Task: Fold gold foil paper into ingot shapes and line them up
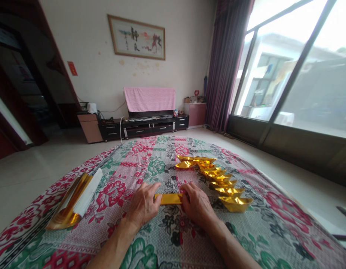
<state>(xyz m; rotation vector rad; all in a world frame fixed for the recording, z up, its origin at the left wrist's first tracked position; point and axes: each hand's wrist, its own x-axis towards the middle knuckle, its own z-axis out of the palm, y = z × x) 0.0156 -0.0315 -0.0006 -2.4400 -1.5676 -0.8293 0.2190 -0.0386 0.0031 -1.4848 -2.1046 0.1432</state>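
A narrow folded strip of gold foil paper lies on the flowered cloth between my two hands. My left hand grips its left end, the thumb against the near side. At the right end, my right hand has its fingers closed over the paper. Several folded gold paper ingots stand in a slanting row to the right, beyond my right hand. Over on the left lies a curled stack of gold and white paper sheets.
The round table carries a red, green and grey flowered tablecloth. Past its far edge stands a low black cabinet with a pink cloth draped above it. A purple curtain and large windows are on the right.
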